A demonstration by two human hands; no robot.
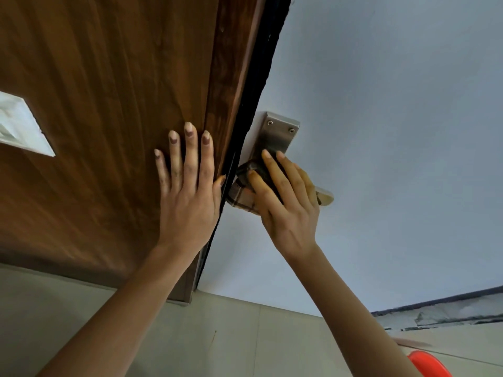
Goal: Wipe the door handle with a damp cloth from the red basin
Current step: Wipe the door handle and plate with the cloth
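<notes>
A steel door handle plate (275, 134) with two screws sits on the pale blue door (381, 159). The lever tip (325, 195) pokes out to the right of my right hand (285, 202). That hand presses a dark checked cloth (245, 194) around the lever, fingers wrapped over it. My left hand (187, 191) lies flat, fingers spread, on the brown wooden frame (109, 104) just left of the dark door edge. A sliver of the red basin (428, 364) shows at the bottom right on the floor.
A white switch plate (21, 126) is set in the wood at the far left. Beige floor tiles (231, 336) fill the bottom. A grey, chipped threshold strip (449, 314) runs under the blue door at the right.
</notes>
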